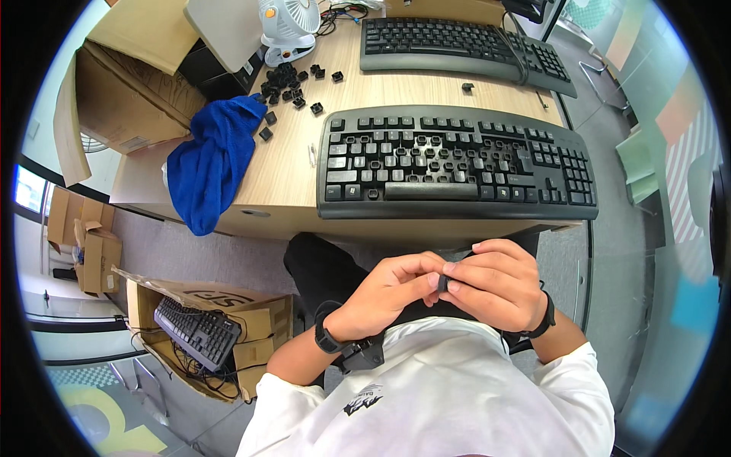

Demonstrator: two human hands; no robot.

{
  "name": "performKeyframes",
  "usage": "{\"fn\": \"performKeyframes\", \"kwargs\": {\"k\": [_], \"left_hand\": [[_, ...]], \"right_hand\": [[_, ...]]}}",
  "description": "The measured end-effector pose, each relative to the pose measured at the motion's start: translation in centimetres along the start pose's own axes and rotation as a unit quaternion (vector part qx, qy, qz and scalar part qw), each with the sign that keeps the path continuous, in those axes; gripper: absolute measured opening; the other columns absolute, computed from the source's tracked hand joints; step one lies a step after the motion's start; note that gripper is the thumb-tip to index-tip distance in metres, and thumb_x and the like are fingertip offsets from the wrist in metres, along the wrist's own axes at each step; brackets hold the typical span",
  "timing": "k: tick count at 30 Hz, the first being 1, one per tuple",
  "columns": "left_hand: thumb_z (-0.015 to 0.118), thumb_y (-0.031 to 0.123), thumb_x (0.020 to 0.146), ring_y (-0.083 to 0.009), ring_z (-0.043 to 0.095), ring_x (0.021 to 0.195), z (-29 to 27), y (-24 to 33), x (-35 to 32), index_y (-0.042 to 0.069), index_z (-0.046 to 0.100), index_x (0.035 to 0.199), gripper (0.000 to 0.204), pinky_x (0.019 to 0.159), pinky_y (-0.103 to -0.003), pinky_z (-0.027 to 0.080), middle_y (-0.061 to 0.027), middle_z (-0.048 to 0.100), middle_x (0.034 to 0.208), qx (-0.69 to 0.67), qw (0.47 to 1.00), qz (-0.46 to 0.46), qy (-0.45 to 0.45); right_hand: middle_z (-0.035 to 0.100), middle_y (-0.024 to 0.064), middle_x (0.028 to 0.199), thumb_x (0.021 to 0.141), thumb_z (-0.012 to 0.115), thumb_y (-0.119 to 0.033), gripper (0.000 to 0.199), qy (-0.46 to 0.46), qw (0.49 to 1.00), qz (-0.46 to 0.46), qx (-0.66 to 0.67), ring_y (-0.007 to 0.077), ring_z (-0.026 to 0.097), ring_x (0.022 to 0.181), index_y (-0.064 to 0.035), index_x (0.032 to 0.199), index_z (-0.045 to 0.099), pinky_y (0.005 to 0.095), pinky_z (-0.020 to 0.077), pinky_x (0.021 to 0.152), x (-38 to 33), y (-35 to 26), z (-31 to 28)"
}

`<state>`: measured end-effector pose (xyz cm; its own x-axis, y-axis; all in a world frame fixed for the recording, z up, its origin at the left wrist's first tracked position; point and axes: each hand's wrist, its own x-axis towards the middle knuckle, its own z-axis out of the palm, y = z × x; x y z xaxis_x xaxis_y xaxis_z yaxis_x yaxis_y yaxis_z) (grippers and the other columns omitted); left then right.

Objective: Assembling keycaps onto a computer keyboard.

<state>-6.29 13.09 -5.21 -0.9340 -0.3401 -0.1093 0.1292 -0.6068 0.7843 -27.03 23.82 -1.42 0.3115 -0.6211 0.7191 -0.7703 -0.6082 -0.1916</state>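
Note:
My left hand (392, 291) and my right hand (495, 283) meet in front of my chest, below the desk edge. Together their fingertips pinch a small black keycap (444, 282), mostly hidden by the fingers. Above them on the wooden desk (282, 175) lies a black keyboard (455, 164) with several keycaps removed from its middle rows. A pile of loose black keycaps (288, 84) sits at the desk's far left.
A second black keyboard (464, 47) lies at the back, a single keycap (467, 87) before it. A blue cloth (213, 160) hangs over the desk's left edge. A white fan (289, 29) and cardboard boxes (129, 84) stand at the left; another keyboard (196, 332) rests in a floor box.

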Motion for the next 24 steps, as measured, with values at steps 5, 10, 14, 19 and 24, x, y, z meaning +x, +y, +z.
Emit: {"fn": "performKeyframes", "kwargs": {"k": [5,10,14,19,24], "left_hand": [[0.076,0.003,0.092,-0.0203,0.066,0.099,0.2,3.7,0.0,0.001,0.073,0.115,0.024,0.084,-0.034,0.054,-0.0129,0.069,0.112,0.484,0.823,0.257,0.151],[0.082,0.031,0.089,-0.0385,0.05,0.136,-0.1,5.9,2.7,0.009,0.068,0.135,0.053,0.111,-0.055,0.038,-0.0141,0.059,0.146,0.78,0.522,0.261,0.228],[0.076,0.052,0.092,-0.0397,0.033,0.153,-0.6,4.9,4.1,0.014,0.057,0.152,0.074,0.117,-0.073,0.017,-0.0111,0.046,0.163,0.832,0.47,0.169,0.242],[0.076,0.052,0.092,-0.0396,0.035,0.151,-0.6,4.8,4.5,0.014,0.059,0.15,0.072,0.115,-0.078,0.016,-0.0096,0.049,0.159,0.834,0.465,0.167,0.246],[0.077,0.051,0.091,-0.0379,0.037,0.149,-0.3,5.1,5.2,0.014,0.061,0.148,0.07,0.116,-0.077,0.013,-0.0047,0.055,0.152,0.84,0.459,0.168,0.237]], "right_hand": [[0.08,0.014,0.107,0.077,0.091,-0.011,0.022,0.043,0.999,0.017,-0.007,0.0233,0.074,0.078,-0.0062,0.093,0.075,0.0395,0.0615,0.077,-0.3,0.7,-0.5],[0.08,0.0131,0.106,0.077,0.091,-0.013,0.024,0.044,0.999,0.027,-0.002,0.0227,0.073,0.076,-0.007,0.093,0.075,0.038,0.061,0.075,-0.7,0.6,-0.2],[0.08,0.0123,0.104,0.076,0.092,-0.013,0.024,0.043,0.999,0.027,-0.005,0.0225,0.073,0.075,-0.0074,0.093,0.075,0.0373,0.0608,0.075,-1.2,0.6,-0.2],[0.08,0.0098,0.104,0.074,0.093,-0.012,0.025,0.041,0.997,0.065,-0.005,0.0227,0.073,0.075,-0.0095,0.091,0.075,0.0373,0.061,0.076,-2.4,0.8,-0.6],[0.081,0.0097,0.104,0.074,0.093,-0.012,0.024,0.047,0.996,0.07,0.001,0.0225,0.073,0.075,-0.0094,0.09,0.075,0.0374,0.0611,0.075,-2.8,1.0,-0.5]]}}
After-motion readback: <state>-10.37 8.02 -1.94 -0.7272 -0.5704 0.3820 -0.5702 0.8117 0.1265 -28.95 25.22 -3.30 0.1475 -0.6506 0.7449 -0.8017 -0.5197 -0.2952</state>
